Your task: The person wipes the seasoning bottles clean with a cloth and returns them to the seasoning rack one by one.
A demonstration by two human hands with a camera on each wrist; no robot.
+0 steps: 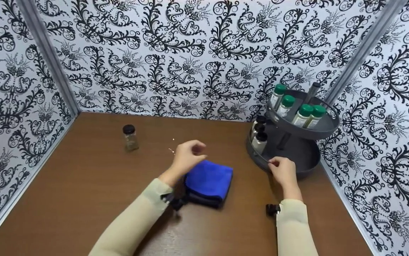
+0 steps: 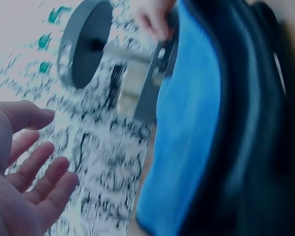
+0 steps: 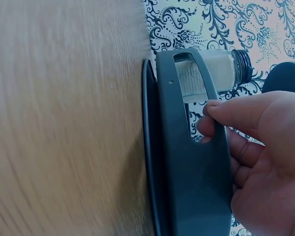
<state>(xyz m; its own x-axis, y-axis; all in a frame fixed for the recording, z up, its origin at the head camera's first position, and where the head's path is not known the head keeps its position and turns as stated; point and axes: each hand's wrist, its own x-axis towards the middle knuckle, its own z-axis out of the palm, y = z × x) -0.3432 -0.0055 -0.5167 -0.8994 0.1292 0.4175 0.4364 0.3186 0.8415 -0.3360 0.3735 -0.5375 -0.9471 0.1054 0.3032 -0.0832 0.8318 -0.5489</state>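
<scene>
In the head view my right hand is at the front rim of a dark grey two-tier spice rack. The right wrist view shows its thumb and fingers pinching the rim beside a slot in the wall. My left hand is in the air by the far left corner of a folded blue cloth. Its fingers are loosely curved and hold nothing, as the left wrist view of the hand also shows. A glass jar with a black lid stands inside the lower tier near my right hand.
Several green-capped jars stand on the upper tier, and black-capped jars on the lower one. A lone black-capped jar is at the back left of the brown table. Pale specks lie beyond my left hand. Patterned walls enclose the table.
</scene>
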